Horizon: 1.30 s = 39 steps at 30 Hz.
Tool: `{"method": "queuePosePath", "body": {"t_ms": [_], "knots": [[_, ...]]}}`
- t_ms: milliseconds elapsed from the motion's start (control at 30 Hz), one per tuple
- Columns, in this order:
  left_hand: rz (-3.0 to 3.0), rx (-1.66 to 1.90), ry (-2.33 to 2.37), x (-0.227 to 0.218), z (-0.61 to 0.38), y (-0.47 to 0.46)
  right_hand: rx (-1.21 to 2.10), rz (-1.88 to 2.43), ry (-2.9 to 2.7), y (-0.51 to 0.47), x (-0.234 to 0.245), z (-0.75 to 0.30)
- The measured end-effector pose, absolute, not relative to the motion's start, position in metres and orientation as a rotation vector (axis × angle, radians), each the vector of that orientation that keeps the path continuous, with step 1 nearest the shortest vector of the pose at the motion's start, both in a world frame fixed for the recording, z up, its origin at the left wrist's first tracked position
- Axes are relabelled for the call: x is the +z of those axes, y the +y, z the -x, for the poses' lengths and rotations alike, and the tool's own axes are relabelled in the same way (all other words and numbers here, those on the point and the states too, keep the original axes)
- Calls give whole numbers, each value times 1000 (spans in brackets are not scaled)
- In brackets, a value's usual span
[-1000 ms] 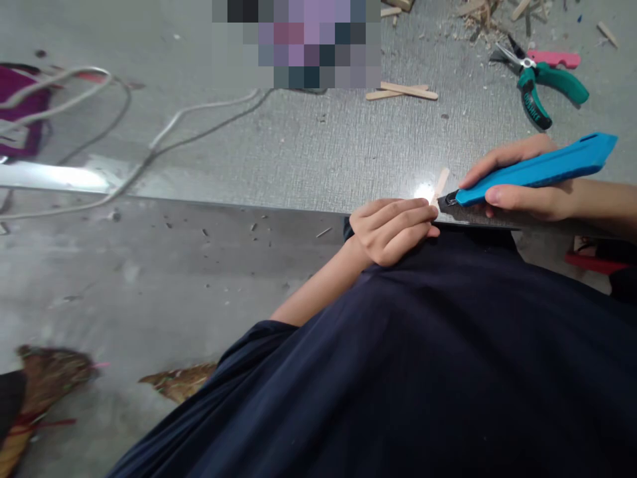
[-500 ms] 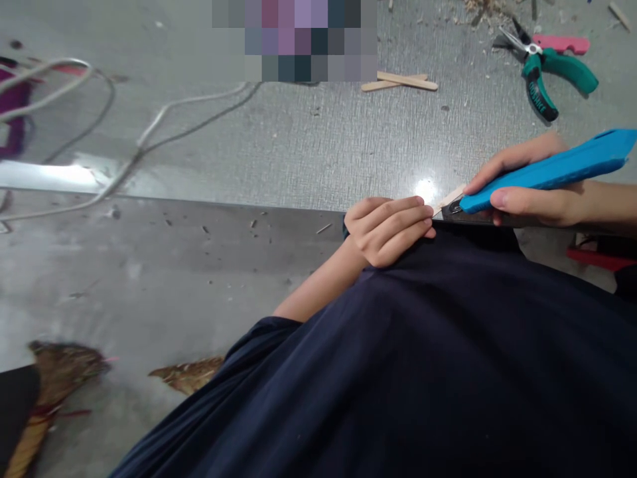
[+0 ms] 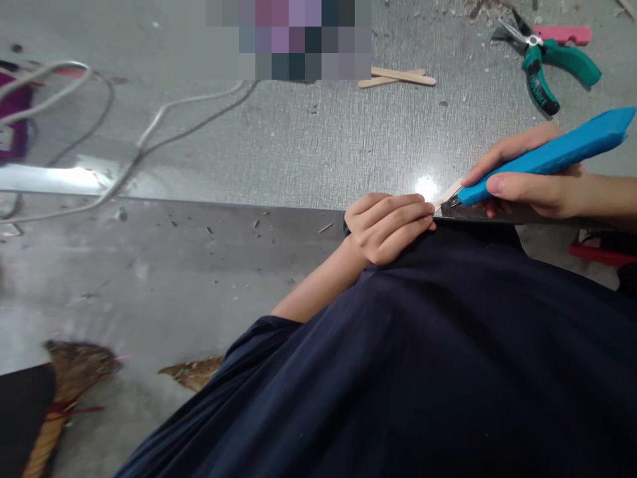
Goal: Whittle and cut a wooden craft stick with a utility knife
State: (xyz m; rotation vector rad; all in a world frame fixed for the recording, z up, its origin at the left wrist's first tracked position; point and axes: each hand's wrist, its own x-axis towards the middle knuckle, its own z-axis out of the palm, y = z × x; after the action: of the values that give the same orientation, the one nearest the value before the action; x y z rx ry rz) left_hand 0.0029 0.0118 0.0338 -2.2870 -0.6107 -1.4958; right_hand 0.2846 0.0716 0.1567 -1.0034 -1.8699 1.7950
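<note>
My right hand [image 3: 532, 174] grips a blue utility knife [image 3: 552, 158], its handle slanting up to the right. The blade end meets a pale wooden craft stick [image 3: 450, 191] at the table's front edge. My left hand [image 3: 393, 226] is closed at that edge, its fingers pressed together over the stick's near end, so most of its hold is hidden. Beyond my hands, two more craft sticks [image 3: 398, 77] lie crossed on the table.
Green-handled pliers [image 3: 540, 60] lie at the back right beside a pink tool [image 3: 565, 34]. Wood shavings [image 3: 485, 9] are scattered behind. A white cable [image 3: 164, 113] trails over the table edge [image 3: 239, 204] at left. A straw broom [image 3: 82, 368] is on the floor.
The knife handle has tilted, its rear end rising a little away from me with my right hand. My left hand stays in place on the stick. The view has shifted slightly.
</note>
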Motion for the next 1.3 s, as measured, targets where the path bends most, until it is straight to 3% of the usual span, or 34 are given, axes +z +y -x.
{"method": "queuePosePath", "body": {"t_ms": [200,400,567,767,1300], "knots": [[2314,-1540,-617,30,-1,11,1623,940,-2123,72,156,-294],[2332,-1582,-667,22,-2,13,1240,607,-2179,77,142,-296],[2289,-1556,-692,18,-2,12,1417,744,-2016,82,139,-299],[2235,-1496,-711,17,-3,11,1424,756,-2282,87,150,-302],[2269,-1554,-663,22,-5,12,1489,835,-2277,87,152,-299]]}}
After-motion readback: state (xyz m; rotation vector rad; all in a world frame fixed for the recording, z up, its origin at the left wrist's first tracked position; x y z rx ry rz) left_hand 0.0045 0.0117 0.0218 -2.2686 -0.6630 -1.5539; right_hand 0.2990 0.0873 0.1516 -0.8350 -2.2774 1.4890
